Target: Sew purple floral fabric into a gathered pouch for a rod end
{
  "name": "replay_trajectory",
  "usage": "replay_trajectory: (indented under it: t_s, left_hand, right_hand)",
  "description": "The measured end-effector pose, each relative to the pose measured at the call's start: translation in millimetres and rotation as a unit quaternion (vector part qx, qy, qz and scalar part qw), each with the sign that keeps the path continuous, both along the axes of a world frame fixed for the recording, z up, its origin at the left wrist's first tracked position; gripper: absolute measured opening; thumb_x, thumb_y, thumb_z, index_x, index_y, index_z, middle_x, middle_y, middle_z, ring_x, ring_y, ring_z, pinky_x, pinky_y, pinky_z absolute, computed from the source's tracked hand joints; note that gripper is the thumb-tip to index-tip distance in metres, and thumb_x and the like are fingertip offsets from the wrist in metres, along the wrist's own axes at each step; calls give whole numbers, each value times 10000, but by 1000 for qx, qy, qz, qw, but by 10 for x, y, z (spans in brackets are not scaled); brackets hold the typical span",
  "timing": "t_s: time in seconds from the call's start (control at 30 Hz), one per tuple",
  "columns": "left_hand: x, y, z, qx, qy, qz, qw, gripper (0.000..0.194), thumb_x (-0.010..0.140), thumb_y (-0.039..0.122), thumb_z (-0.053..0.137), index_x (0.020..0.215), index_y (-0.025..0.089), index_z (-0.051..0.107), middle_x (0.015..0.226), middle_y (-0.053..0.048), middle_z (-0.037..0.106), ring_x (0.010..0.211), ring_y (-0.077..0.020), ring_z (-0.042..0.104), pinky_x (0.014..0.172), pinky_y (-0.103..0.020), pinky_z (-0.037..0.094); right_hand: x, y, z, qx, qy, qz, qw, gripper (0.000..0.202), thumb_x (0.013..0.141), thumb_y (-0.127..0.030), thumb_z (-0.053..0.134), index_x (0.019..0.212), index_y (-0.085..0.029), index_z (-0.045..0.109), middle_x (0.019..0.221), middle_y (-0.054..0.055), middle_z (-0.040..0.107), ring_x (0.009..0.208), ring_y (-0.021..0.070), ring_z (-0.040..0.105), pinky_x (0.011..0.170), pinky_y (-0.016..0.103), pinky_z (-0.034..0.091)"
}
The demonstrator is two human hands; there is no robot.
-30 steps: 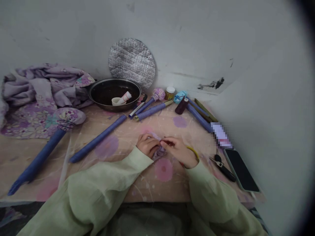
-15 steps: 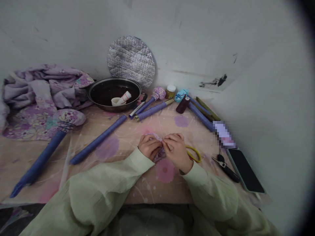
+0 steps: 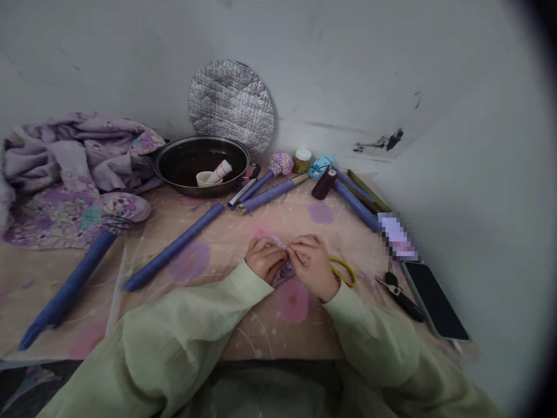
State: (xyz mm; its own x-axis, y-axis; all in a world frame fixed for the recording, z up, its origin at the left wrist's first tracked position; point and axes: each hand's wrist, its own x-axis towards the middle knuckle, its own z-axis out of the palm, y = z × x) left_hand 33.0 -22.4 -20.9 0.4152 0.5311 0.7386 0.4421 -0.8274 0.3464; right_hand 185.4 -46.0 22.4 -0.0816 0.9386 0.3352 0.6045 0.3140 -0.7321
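A small piece of purple cloth (image 3: 285, 271) is pinched between my two hands above the middle of the table (image 3: 243, 342). My left hand (image 3: 263, 259) has its fingers closed on the cloth's left side. Fingertips and thumb of my right hand (image 3: 311, 266) press together on its right side, touching the left fingertips. Much of the cloth is hidden by the fingers. Just right of my right hand lies a yellow ring (image 3: 348, 271).
At the back stand a black pan (image 3: 174, 186) and a silver round pad (image 3: 230, 104). Blue wrapped sticks (image 3: 174, 248) and bundled floral cloth (image 3: 47, 168) lie left. A thread spool (image 3: 322, 186), black-handled snips (image 3: 407, 305) and a phone (image 3: 436, 302) are right.
The right hand has shifted very slightly at the wrist. Both hands keep their pinch on the cloth, and the view has moved a little.
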Motion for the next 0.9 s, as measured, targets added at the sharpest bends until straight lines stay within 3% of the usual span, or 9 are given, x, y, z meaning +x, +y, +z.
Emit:
replay_trajectory:
  t_s: [0.13,0.27,0.37,0.47,0.67,0.8,0.9]
  left_hand:
    - [-8,7,-15,-24,3,-7,1000,164,863,256,489,802,196,628,797,2,705,854,-180,514,778,-330,324]
    - [-13,-8,5,-44,13,23,999,112,813,258,543,777,211,638,769,9,705,842,-184,534,778,-342,316]
    - [-5,-37,31,-62,19,68,996,94,723,274,615,785,207,641,767,-1,704,825,-202,548,749,-351,321]
    - [0,-39,35,-69,26,75,994,104,720,272,610,789,204,645,760,-10,702,814,-209,549,713,-346,331]
    - [8,-4,-4,-71,41,27,996,97,768,231,565,799,205,654,787,-19,702,827,-206,536,711,-347,329]
    - [34,-38,-14,-1,-3,-40,999,265,782,152,507,549,218,617,790,23,697,818,-177,526,708,-329,325]
    - [25,-39,4,-10,-38,-37,999,264,755,120,517,533,221,617,775,30,700,792,-162,533,716,-317,340]
  right_hand:
    - [63,110,-85,-168,182,2,969,223,683,-337,614,524,-183,641,592,26,593,620,156,519,636,312,405]
    - [75,150,-171,-212,229,0,950,336,690,-462,580,558,-164,664,551,24,602,572,133,515,573,279,413]
    - [68,129,-161,-223,241,-3,945,302,669,-441,606,568,-164,670,566,17,608,567,123,503,562,268,403]
    - [62,103,-118,-221,236,-1,946,269,658,-409,622,546,-168,662,558,4,588,555,118,482,546,260,387]
    - [71,121,-102,-203,222,-18,954,231,620,-362,656,485,-177,621,512,-22,528,538,110,450,540,251,360]
    - [147,193,-81,-194,239,-52,950,227,665,-363,622,549,-168,633,548,-14,557,549,111,470,563,254,375]
    - [208,233,-59,-200,255,-61,944,225,668,-370,636,612,-153,652,609,11,608,595,126,518,605,267,402]
